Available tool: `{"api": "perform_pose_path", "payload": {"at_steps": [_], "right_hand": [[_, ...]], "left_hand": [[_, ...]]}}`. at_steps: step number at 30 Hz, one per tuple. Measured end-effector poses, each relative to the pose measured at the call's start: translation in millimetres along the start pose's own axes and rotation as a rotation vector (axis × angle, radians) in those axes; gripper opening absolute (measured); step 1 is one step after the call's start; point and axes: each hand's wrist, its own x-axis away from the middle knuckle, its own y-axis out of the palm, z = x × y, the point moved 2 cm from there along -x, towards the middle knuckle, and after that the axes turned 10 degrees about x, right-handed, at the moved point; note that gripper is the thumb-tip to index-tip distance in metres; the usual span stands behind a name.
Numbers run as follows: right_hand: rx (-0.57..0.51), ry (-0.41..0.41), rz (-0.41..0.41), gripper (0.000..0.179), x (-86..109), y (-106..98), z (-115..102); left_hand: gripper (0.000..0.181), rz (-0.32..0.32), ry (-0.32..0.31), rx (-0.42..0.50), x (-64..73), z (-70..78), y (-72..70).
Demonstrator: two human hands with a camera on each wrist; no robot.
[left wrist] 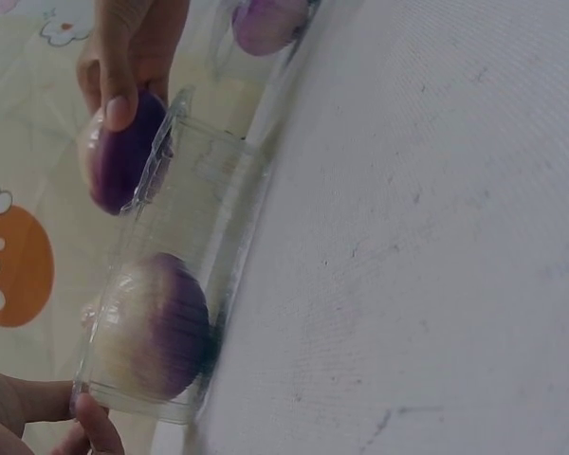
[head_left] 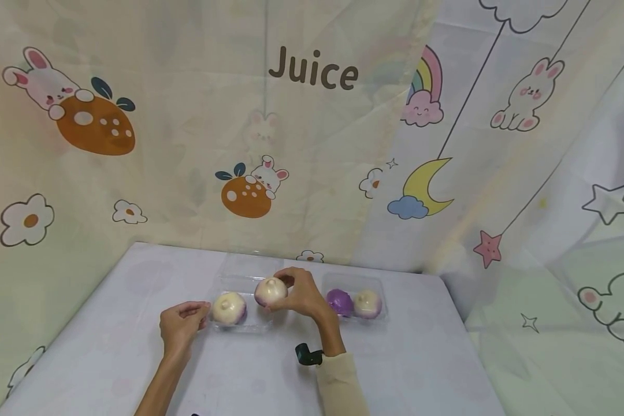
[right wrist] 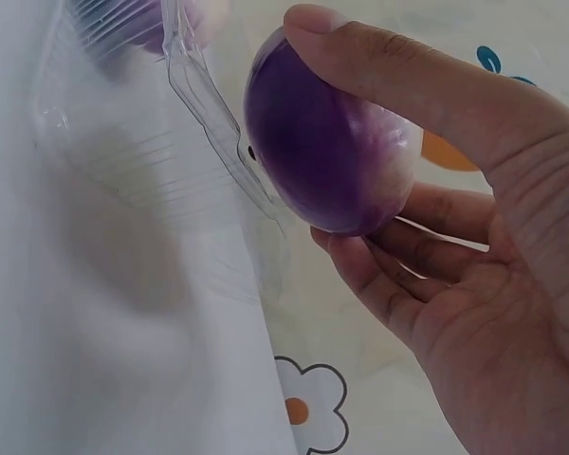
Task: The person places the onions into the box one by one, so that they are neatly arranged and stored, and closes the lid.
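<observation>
My right hand (head_left: 303, 293) grips a glossy purple-and-cream turnip-like ball (head_left: 271, 292) with a small nub on top, thumb on one side and fingers on the other. It is held at the right part of an opened clear plastic box (head_left: 249, 327), above its rim in the left wrist view. A second such ball (head_left: 229, 308) sits in the left part of that box. At the box's left end my left hand (head_left: 181, 328) pinches the rim between thumb and fingers, as the left wrist view shows.
Right of my right hand stands another clear plastic box (head_left: 379, 283), holding a purple ball (head_left: 340, 302) and a cream-topped one (head_left: 367, 304). A white cloth covers the table (head_left: 405, 370). Printed curtains (head_left: 187, 115) hang behind it. My right wrist wears a black device (head_left: 308, 355).
</observation>
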Motion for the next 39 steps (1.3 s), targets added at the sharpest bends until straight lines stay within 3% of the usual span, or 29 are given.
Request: {"api": "perform_pose_path", "payload": {"at_steps": [21, 39], "right_hand": [[0.013, -0.022, -0.042, 0.073, 0.2, 13.2, -8.6], [0.078, -0.052, -0.143, 0.072, -5.4, 19.3, -16.9]], "left_hand": [[0.023, -0.012, 0.011, 0.002, -0.8, -0.9, -0.1], [0.021, -0.009, 0.018, -0.025, -1.2, -0.4, 0.2]]}}
